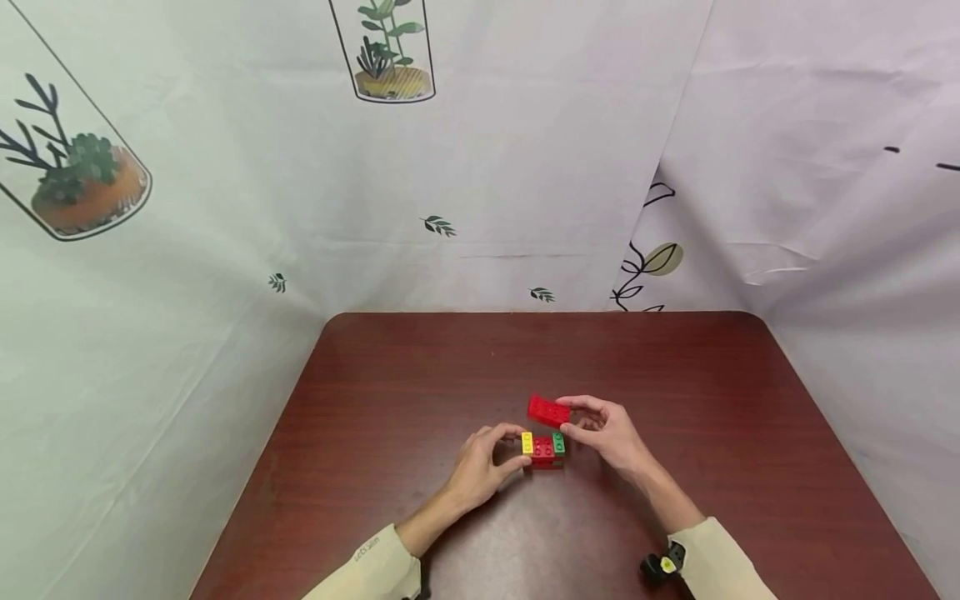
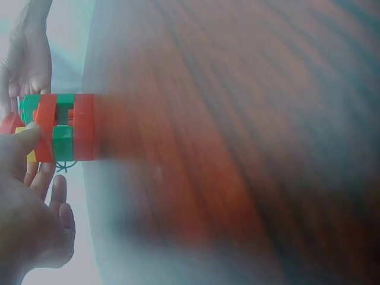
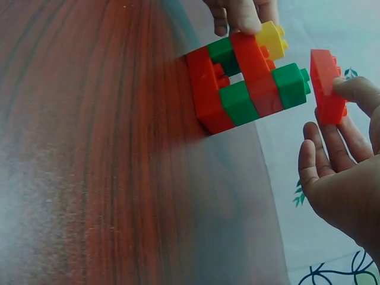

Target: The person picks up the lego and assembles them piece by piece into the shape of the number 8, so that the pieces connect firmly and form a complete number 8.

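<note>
A small tower of toy building bricks (image 1: 547, 463) stands upright on the table. Its base is a red brick (image 3: 206, 98), with two green bricks (image 3: 238, 102) above, then another red brick (image 3: 256, 74). On top sit a yellow brick (image 3: 270, 41) at the left end and a green brick (image 3: 290, 86) at the right, with a gap between. My left hand (image 1: 476, 467) holds the tower's left end between thumb and fingers. Just above and behind the tower, my right hand (image 1: 617, 440) pinches a loose red brick (image 1: 548, 412), tilted and apart from the tower.
The dark red-brown wooden table (image 1: 405, 367) has rounded far corners. White cloth (image 1: 525, 167) printed with plants hangs behind it and along both sides. A dark strap with a small black device (image 1: 660, 567) is on the right wrist.
</note>
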Demonstrator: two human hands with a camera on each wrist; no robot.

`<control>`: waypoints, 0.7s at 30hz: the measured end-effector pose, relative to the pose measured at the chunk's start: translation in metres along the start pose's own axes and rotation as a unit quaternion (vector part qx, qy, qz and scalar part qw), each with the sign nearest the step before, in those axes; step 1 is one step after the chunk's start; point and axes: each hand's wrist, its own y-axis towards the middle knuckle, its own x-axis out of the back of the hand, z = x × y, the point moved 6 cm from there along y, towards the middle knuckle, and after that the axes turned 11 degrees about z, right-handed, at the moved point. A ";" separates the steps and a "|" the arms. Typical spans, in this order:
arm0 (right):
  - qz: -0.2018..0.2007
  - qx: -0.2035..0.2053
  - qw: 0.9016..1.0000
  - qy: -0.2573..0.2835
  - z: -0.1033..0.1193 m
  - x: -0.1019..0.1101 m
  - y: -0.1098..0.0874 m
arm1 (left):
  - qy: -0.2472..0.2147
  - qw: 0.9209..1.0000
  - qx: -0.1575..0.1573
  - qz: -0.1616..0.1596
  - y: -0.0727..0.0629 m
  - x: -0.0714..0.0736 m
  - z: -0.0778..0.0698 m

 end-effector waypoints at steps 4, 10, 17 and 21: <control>0.005 0.000 1.000 -0.009 0.002 -0.003 -0.004 | 0.007 1.000 0.001 -0.002 0.000 0.000 0.000; 0.011 0.009 1.000 -0.024 0.002 -0.007 -0.008 | 0.010 1.000 -0.002 -0.004 0.000 0.000 -0.001; 0.014 0.021 0.999 -0.033 -0.001 -0.010 -0.011 | 0.014 1.000 -0.006 -0.006 0.000 0.001 -0.002; 0.012 0.023 0.999 -0.037 -0.002 -0.012 -0.013 | 0.014 1.000 -0.007 -0.007 0.000 0.002 -0.003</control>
